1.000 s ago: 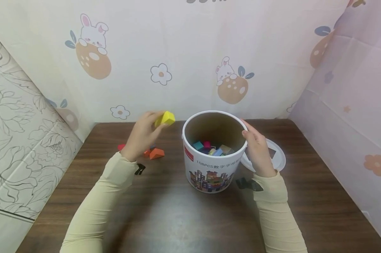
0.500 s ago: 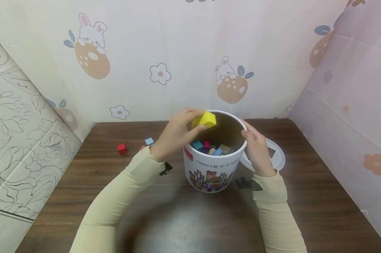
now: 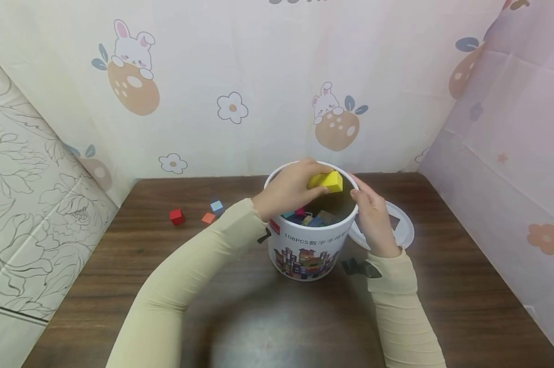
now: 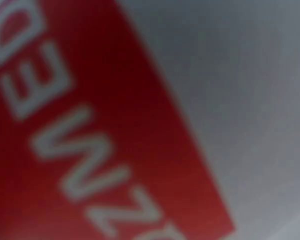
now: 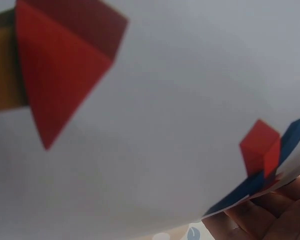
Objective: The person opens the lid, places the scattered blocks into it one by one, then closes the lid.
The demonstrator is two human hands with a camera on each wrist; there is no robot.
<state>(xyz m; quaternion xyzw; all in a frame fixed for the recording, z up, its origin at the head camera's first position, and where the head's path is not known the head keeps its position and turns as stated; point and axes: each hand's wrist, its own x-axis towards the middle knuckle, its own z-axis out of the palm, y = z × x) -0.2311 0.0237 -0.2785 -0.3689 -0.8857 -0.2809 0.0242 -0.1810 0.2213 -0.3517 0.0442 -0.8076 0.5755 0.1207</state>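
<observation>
In the head view a yellow block (image 3: 327, 181) is pinched between the thumb and fingers of my left hand (image 3: 289, 188), over the mouth of a white bucket (image 3: 306, 255). The bucket stands upright on the table, with printed block towers on its side. Several coloured blocks (image 3: 315, 220) lie inside it, partly hidden by the left hand. My right hand (image 3: 373, 214) grips the bucket's right rim, thumb on the near side. The left wrist view is filled by the bucket's red label (image 4: 105, 125). In the right wrist view, fingers (image 5: 270, 215) lie against the printed bucket wall (image 5: 165, 125).
Left of the bucket, a red cube (image 3: 177, 217), a light blue block (image 3: 217, 207) and an orange block (image 3: 208, 218) lie on the dark wooden table (image 3: 240, 332). A white lid (image 3: 403, 232) lies behind the right hand. Patterned curtains (image 3: 267, 61) surround the table.
My left hand has carried the yellow block rightward from beside the bucket to over its opening. The small blocks on the left have come into view. The right hand keeps its grip on the rim.
</observation>
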